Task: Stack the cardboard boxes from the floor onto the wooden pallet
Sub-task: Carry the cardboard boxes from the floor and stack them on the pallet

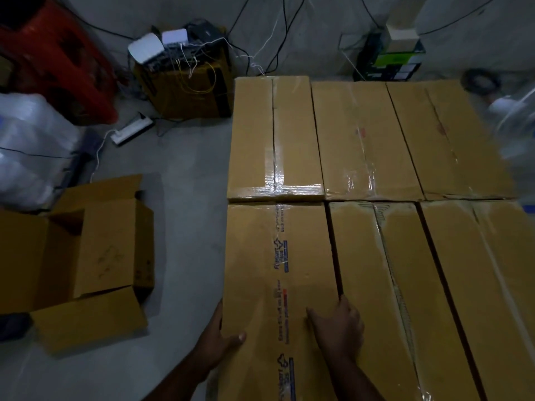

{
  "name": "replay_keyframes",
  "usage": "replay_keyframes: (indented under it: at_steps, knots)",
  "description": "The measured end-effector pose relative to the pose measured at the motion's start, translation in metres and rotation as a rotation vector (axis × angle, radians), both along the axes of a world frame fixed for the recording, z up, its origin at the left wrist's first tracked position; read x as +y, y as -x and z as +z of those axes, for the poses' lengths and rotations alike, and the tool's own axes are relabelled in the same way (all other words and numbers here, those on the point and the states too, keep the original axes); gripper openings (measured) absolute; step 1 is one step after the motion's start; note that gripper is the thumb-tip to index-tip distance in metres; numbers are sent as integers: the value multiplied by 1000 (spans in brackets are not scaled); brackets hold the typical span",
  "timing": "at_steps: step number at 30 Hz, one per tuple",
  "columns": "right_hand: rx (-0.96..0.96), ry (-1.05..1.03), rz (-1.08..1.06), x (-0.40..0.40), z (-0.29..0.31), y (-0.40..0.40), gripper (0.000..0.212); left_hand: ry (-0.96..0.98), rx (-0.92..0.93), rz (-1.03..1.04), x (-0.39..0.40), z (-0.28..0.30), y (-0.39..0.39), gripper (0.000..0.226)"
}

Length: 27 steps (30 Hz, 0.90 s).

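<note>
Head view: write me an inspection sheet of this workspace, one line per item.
Surface: grey concrete floor; pallet not visible.
Job's things: six sealed cardboard boxes in two rows of three; near-left box has printed tape.
Clutter: open empty carton, plastic bags, red crate.
Grippers: left hand grips the near-left box's left edge; right hand curls over its right edge.
Cables: power strip, wires trailing from devices on a small box.
Surroundings: dim grey wall, dark boxes against it.
</note>
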State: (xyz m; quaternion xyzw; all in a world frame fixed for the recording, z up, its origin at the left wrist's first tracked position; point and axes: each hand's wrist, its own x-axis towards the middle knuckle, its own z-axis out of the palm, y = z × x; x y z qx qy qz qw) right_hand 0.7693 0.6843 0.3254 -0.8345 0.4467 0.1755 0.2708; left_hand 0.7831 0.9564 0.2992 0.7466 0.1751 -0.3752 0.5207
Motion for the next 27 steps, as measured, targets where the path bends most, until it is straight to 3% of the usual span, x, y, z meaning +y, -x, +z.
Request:
replay_keyframes:
  at_steps: [5,11,20,23,25,27]
  knots:
    - [-37,-41,-35,-13,-1,3,100,-8,5,-25,-15,15,0,93]
    - [-50,-37,47,-10,-4,10,102,-25,-22,-71,-10,8,1,106]
    - [-107,-5,168,-13,3,30,81,-199,-97,-145,-12,3,0,107]
    - [-23,171,164,-28,8,49,89,-288,-135,-203,-22,2,5,137]
    - [133,162,228,-43,-1,63,109,-340,-117,-238,-29,-2,6,154]
    - [190,75,288,-55,-15,72,117,-370,-114,-237,-34,-6,8,155]
